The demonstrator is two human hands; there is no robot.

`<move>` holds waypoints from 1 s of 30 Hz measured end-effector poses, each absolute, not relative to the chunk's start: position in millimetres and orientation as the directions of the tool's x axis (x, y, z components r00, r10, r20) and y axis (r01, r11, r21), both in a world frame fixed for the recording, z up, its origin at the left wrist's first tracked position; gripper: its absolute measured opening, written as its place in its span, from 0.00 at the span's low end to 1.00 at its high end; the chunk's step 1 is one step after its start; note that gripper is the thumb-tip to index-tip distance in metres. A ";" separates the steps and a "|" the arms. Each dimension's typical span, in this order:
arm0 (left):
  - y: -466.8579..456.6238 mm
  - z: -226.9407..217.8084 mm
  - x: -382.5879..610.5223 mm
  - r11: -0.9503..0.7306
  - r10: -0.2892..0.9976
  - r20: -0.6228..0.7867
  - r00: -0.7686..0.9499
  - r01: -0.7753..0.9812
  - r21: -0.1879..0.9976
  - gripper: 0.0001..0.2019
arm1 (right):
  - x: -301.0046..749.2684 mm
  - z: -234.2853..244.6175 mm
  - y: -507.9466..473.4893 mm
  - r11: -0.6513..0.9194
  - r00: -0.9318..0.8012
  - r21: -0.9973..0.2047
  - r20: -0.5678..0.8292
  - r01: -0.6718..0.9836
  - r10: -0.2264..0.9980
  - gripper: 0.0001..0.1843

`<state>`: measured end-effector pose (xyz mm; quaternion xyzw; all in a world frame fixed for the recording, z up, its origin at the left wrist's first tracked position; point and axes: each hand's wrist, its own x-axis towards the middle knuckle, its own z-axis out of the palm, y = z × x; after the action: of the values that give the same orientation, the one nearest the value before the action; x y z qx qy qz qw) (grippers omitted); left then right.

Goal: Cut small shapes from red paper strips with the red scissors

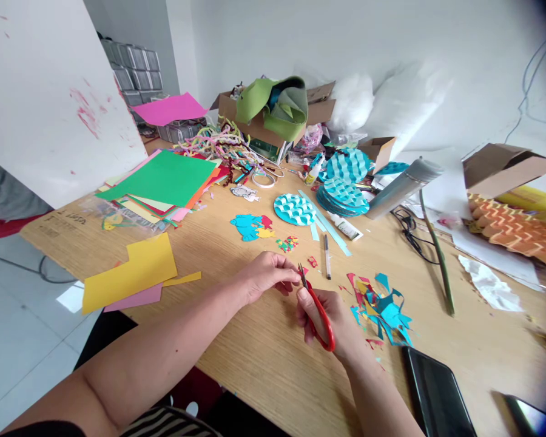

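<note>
My right hand (325, 315) grips red-handled scissors (324, 321), their blades pointing up and away from me. Close to the blade tips, my left hand (273, 274) is closed in a pinch on a tiny piece of red paper, mostly hidden by the fingers and scissors. Just beyond my hands lie small red cut-outs (312, 261), a pile of tiny coloured bits (287, 244) and blue paper shapes (246, 227) with red and yellow ones beside them. A pen (327, 257) rests right of the blades. Paper scraps (386, 309) are heaped to the right of my right hand.
Coloured sheets (164, 176) are stacked at the left, with yellow paper (131, 276) nearer me. Blue textured discs (343, 197), a glue bottle (346, 227) and a grey cylinder (403, 188) stand farther back. A black phone (437, 391) lies at the front right.
</note>
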<state>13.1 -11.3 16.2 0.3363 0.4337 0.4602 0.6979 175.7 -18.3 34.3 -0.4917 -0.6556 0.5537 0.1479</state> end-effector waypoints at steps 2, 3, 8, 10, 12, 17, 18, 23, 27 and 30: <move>-10.9 16.8 13.3 0.351 0.935 -0.303 0.184 -0.355 0.866 0.08 | 175.9 34.6 -18.4 -0.098 -0.468 -0.869 -0.353 0.485 0.810 0.28; -10.7 16.9 13.3 0.351 0.935 -0.306 0.178 -0.359 0.865 0.08 | 176.2 34.9 -18.5 -0.101 -0.464 -0.866 -0.357 0.490 0.811 0.27; -9.8 16.3 13.2 0.348 0.936 -0.298 0.186 -0.366 0.863 0.08 | 177.1 34.9 -18.5 -0.104 -0.467 -0.865 -0.362 0.491 0.807 0.27; -9.9 15.7 13.0 0.346 0.936 -0.294 0.191 -0.367 0.864 0.08 | 177.2 34.0 -18.2 -0.092 -0.483 -0.873 -0.350 0.480 0.803 0.27; -10.1 15.5 13.0 0.345 0.937 -0.291 0.195 -0.366 0.864 0.07 | 177.2 32.9 -17.8 -0.081 -0.495 -0.878 -0.339 0.471 0.800 0.26; -10.9 17.0 12.9 0.352 0.934 -0.302 0.190 -0.351 0.868 0.06 | 178.1 32.2 -17.4 -0.091 -0.493 -0.874 -0.352 0.478 0.795 0.26; -11.0 17.4 12.7 0.353 0.934 -0.304 0.189 -0.350 0.867 0.06 | 178.3 32.3 -17.3 -0.091 -0.493 -0.872 -0.354 0.480 0.795 0.26; -10.4 17.5 11.8 0.356 0.933 -0.310 0.181 -0.356 0.864 0.06 | 177.9 33.1 -16.4 -0.107 -0.492 -0.876 -0.361 0.471 0.792 0.27; -9.8 16.3 11.8 0.350 0.936 -0.304 0.180 -0.364 0.863 0.06 | 177.2 34.7 -16.4 -0.120 -0.484 -0.869 -0.377 0.480 0.790 0.26; -9.7 15.4 12.0 0.349 0.937 -0.305 0.172 -0.367 0.862 0.06 | 176.9 36.2 -17.1 -0.119 -0.477 -0.865 -0.379 0.488 0.793 0.25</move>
<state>12.0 -9.7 15.4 0.3238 0.4396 0.4699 0.6936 176.9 -17.1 36.2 -0.4931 -0.6496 0.5626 0.1354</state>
